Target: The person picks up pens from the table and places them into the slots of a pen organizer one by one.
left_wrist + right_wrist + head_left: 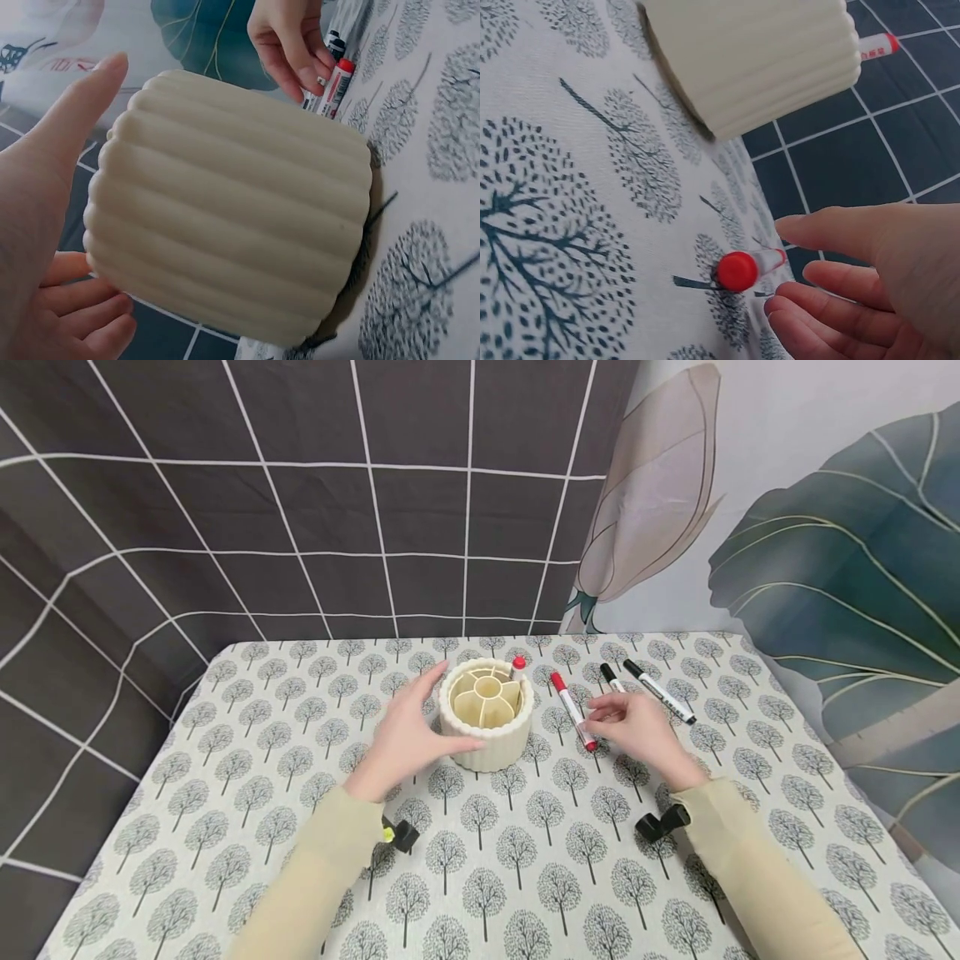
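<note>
A cream, ribbed pen holder (pixel 504 745) with several compartments stands on the table, with one red-capped marker (pixel 518 667) upright inside. My left hand (pixel 408 727) spreads around its left side, thumb over the front rim and fingers behind. The left wrist view shows the thumb (pixel 90 97) just off the rim, with the other fingers loosely bent beside it. My right hand (pixel 633 727) hovers at a red-and-white marker (pixel 572 710) lying right of the holder. In the right wrist view, thumb and fingers are parted near that marker (pixel 737 271), with nothing gripped.
Beyond my right hand lie two black-capped markers, one (pixel 611 677) partly behind the hand and one (pixel 660 692) farther right. A tree-patterned cloth (pixel 480 860) covers the table. A dark gridded curtain (pixel 300 510) and a floral curtain (pixel 787 527) hang behind.
</note>
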Demonstrator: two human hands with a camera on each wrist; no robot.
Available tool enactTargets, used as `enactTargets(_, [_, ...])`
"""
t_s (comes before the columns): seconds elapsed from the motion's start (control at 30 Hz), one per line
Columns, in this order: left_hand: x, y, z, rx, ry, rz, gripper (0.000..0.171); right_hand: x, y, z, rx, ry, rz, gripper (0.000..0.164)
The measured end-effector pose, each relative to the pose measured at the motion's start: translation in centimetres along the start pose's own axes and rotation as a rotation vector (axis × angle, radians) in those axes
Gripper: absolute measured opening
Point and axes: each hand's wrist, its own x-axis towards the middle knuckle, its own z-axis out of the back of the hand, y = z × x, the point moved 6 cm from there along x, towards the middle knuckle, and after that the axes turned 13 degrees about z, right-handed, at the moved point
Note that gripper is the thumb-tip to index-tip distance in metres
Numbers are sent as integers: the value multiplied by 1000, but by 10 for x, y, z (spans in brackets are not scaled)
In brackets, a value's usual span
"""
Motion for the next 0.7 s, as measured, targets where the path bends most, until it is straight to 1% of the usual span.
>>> enactTargets(0.17, [7,-3,-8,-33,22,2,129,0,0,-7,-32,7,11,44])
enactTargets(0.33, [11,1,-12,-38,6,5,129,0,-1,-12,-74,5,-1,45])
enactTargets(0.5, [13,4,-14,-47,-2,-2,129,0,-2,-14,-102,-3,-9,43])
enactTargets(0.7, [14,4,-13,-38,-3,6,129,-1,-6,-12,-93,-24,-18,38])
